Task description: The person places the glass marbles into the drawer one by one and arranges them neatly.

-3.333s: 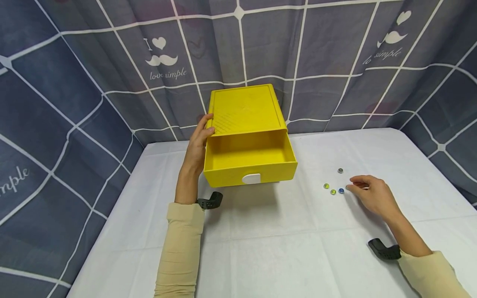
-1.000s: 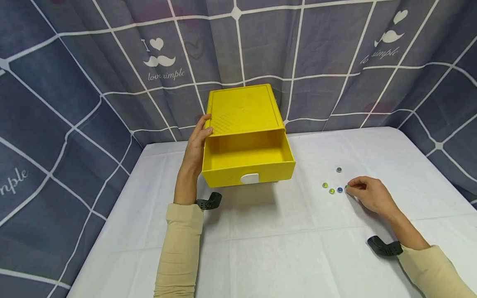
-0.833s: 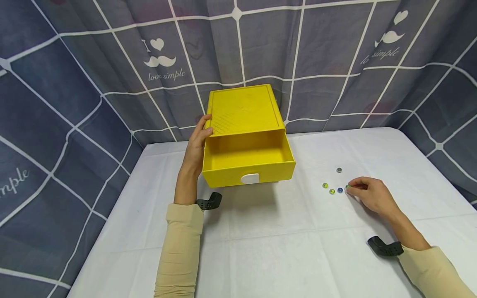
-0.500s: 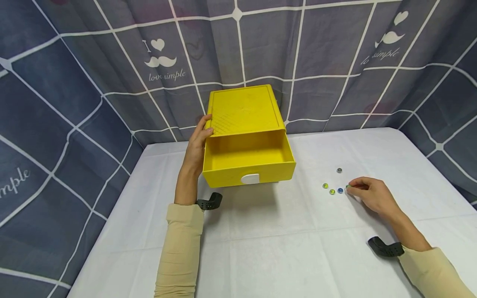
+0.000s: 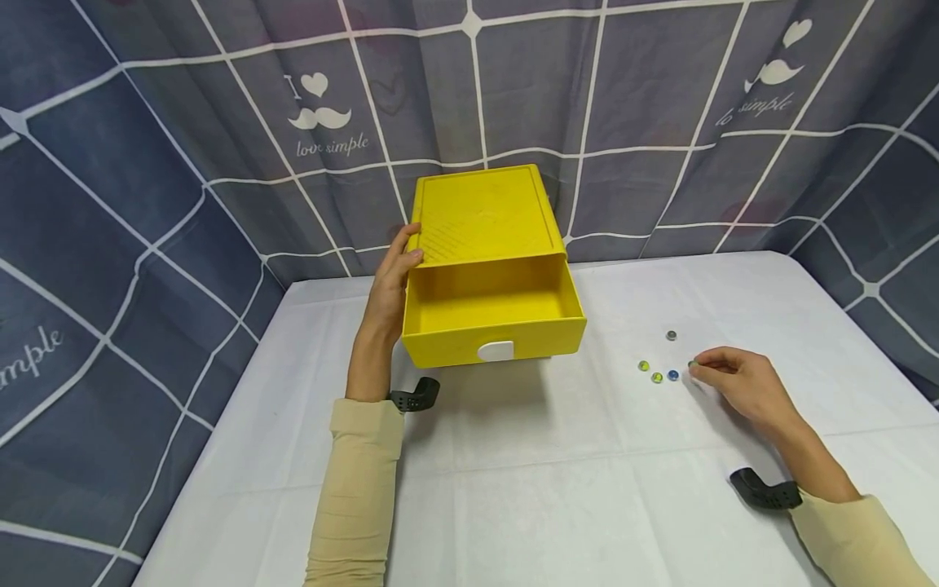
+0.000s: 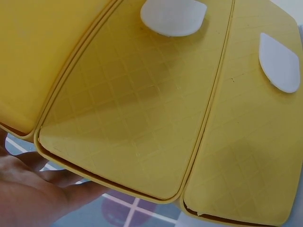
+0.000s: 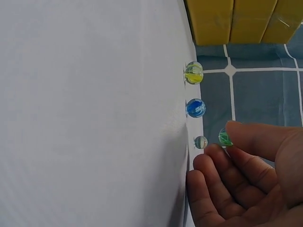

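Observation:
My right hand (image 5: 748, 387) pinches a green marble (image 7: 225, 137) between thumb and index finger, close over the white cloth. On the cloth beside it lie a blue marble (image 5: 673, 375), two yellow-green marbles (image 5: 644, 366) and a clear greyish marble (image 5: 671, 335). My left hand (image 5: 385, 297) rests against the left side of a yellow drawer cabinet (image 5: 487, 214), its fingers extended along that side in the left wrist view. The cabinet's top drawer (image 5: 495, 342) is pulled out, bare inside, with a white handle on its front.
Lower drawers with white handles (image 6: 279, 64) sit beneath the top one, seen in the left wrist view. The white-covered table (image 5: 572, 505) runs back to a grey checked curtain (image 5: 638, 98), which also hangs at both sides.
The right hand has shifted slightly to the right with the green marble, farther from the blue one. The left hand, cabinet and other marbles stay put; the head view drifts a little.

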The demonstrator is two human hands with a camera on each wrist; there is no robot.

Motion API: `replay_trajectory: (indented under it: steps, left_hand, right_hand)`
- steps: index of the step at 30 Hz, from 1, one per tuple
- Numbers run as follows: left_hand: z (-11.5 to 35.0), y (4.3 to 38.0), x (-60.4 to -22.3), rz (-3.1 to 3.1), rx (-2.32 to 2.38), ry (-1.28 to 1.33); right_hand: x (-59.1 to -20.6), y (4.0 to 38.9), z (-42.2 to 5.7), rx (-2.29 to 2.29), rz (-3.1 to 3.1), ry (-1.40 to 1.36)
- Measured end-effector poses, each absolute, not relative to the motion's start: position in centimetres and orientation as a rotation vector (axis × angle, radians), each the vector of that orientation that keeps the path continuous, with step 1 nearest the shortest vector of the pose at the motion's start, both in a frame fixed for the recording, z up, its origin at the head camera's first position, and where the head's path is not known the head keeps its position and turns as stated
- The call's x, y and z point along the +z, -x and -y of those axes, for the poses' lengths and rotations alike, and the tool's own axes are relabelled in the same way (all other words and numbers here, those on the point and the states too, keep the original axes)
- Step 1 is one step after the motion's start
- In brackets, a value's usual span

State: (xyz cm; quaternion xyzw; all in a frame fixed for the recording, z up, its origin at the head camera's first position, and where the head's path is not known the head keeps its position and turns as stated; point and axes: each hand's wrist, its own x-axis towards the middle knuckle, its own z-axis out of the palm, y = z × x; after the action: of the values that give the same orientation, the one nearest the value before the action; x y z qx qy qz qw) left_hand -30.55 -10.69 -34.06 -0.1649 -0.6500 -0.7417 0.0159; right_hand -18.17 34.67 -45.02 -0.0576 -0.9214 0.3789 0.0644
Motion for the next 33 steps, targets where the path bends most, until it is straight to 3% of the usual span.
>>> replay_trajectory:
  steps: [33]
  left_hand:
    - [10.7, 30.6, -34.1, 2.004, -2.329, 0.522]
  right_hand:
    - [-43.4, 17.3, -34.8, 1.269, 2.666, 0.145]
